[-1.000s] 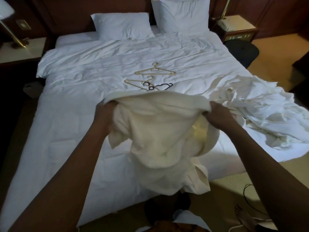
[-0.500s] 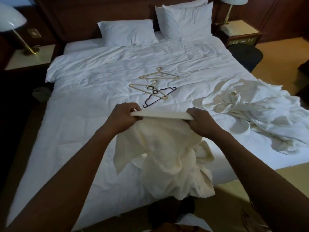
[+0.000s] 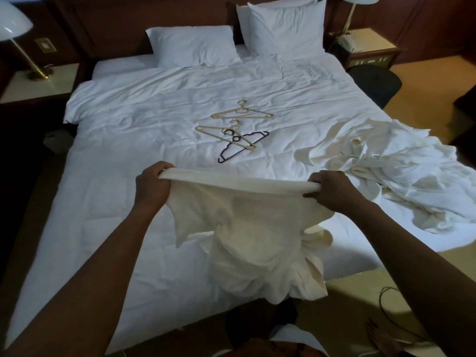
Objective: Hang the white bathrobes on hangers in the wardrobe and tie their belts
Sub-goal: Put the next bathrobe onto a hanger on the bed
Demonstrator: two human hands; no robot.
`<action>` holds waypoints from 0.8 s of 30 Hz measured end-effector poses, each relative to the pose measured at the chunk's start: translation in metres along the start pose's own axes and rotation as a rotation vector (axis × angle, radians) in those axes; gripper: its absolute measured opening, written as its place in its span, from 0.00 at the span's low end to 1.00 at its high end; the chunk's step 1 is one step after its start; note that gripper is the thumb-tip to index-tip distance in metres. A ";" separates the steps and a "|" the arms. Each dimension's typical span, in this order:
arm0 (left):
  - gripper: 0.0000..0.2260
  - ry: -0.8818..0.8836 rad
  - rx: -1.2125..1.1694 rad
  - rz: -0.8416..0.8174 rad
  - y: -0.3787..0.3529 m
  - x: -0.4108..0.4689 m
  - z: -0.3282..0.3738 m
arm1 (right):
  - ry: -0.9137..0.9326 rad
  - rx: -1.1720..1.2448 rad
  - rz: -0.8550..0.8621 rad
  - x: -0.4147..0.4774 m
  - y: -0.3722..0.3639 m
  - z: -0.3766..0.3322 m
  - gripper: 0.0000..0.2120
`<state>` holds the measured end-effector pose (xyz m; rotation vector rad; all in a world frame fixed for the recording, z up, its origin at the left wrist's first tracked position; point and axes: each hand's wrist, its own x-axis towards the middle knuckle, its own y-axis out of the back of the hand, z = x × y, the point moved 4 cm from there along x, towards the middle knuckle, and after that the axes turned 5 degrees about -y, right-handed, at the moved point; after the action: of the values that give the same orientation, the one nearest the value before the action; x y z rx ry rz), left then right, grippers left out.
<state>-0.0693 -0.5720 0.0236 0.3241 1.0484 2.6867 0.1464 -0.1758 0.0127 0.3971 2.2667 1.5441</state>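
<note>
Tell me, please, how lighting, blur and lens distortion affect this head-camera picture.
Head view: dim overall, with a bluish cast on the bed while the held bathrobe reads cream; head view: left edge sinks into near-black shadow; head view: wide-angle stretch enlarges both forearms; head view: little blur, the left hand, right hand and hangers look crisp.

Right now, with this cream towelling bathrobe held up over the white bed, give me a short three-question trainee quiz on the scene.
1. True or false: the left hand and right hand both grip the cream towelling bathrobe.
2. How many plastic hangers lie on the white duvet? A two, B three, C five.
3. Fill in: the crumpled white bathrobe lies on the holder's ____ side.
Key: 1 true; 2 B; 3 right.
</note>
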 end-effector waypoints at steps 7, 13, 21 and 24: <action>0.18 0.160 0.256 -0.119 -0.006 -0.009 -0.025 | -0.309 0.237 0.120 -0.018 -0.006 0.026 0.26; 0.52 -0.208 0.140 -0.568 -0.103 -0.058 0.101 | 0.039 0.548 0.122 -0.013 0.015 -0.109 0.25; 0.15 -0.102 -0.352 -0.183 -0.041 -0.019 0.121 | 0.093 -0.038 0.008 0.000 -0.026 -0.067 0.03; 0.15 0.048 -0.634 0.021 -0.010 -0.015 0.101 | -0.160 -0.030 -0.067 -0.017 -0.071 0.003 0.03</action>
<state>-0.0245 -0.5055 0.0870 0.1450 0.1630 2.8724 0.1610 -0.2068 -0.0523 0.4165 2.1116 1.4566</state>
